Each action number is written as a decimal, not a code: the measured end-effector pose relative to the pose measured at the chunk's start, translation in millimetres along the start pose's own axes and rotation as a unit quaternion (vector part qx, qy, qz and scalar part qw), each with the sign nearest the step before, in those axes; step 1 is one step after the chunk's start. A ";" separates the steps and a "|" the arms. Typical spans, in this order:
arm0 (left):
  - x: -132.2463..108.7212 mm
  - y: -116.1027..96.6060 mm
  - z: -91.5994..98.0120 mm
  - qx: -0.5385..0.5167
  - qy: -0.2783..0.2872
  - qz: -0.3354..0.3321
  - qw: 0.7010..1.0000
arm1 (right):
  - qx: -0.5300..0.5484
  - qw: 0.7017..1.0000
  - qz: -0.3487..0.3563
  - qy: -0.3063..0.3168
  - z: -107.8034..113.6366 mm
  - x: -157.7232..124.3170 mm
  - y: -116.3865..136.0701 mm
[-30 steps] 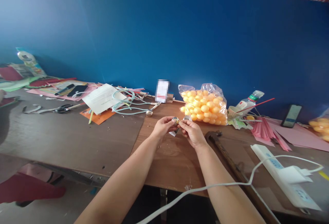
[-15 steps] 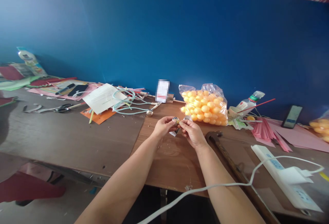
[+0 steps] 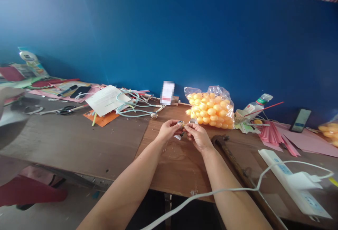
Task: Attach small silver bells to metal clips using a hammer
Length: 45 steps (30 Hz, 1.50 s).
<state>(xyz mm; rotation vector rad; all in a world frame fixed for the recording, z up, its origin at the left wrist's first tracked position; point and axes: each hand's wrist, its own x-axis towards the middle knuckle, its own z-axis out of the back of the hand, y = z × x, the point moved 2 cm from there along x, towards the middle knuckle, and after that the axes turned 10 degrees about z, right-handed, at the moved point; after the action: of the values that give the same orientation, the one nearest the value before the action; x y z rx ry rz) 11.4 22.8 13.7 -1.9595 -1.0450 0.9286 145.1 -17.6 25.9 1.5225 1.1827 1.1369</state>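
My left hand (image 3: 169, 130) and my right hand (image 3: 197, 135) meet over the brown tabletop, fingertips pinched together. Between them is a small shiny gold-and-dark piece (image 3: 182, 124), too small to name and partly hidden by the fingers. The left thumb and fingers close on its left side, the right fingertips on its right. A small white scrap (image 3: 178, 137) shows just below the fingers. To the left of my hands, a round shiny metal ball (image 3: 154, 115) lies on the table beside a light-blue looped cord (image 3: 137, 116). A clear bag of orange balls (image 3: 211, 110) stands behind my right hand.
A white power strip (image 3: 293, 184) lies at right, its cable crossing over my right forearm. A dark curved wooden bar (image 3: 235, 166) runs beside that arm. Scissors (image 3: 66, 110), papers (image 3: 105, 99) and a bottle (image 3: 257, 105) lie or stand around. A blurred person's arm (image 3: 10, 113) is at far left.
My hands stay in nearly the same place, still pinching the small shiny piece. At far left, another person's blurred arm and something pale have come into view over the table.
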 end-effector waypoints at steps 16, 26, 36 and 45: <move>-3.3 -2.5 -1.7 0.018 -0.021 0.011 1.000 | -0.007 1.000 -0.004 0.008 0.9 -0.4 -0.7; -4.8 -4.2 -3.3 0.027 -0.026 0.019 0.999 | -0.028 0.999 0.012 0.025 3.4 1.1 -3.1; -3.6 -4.4 -3.3 0.036 -0.028 0.021 0.999 | -0.040 0.998 0.019 0.034 3.9 1.5 -4.5; -3.4 -4.2 -3.4 0.047 -0.041 0.021 0.998 | -0.042 0.998 0.020 0.038 5.5 2.0 -6.2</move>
<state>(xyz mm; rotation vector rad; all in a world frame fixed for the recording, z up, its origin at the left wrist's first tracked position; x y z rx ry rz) 11.3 20.7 19.8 -1.8861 -0.9917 1.0687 149.5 -15.1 19.0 1.4558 1.1465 1.2652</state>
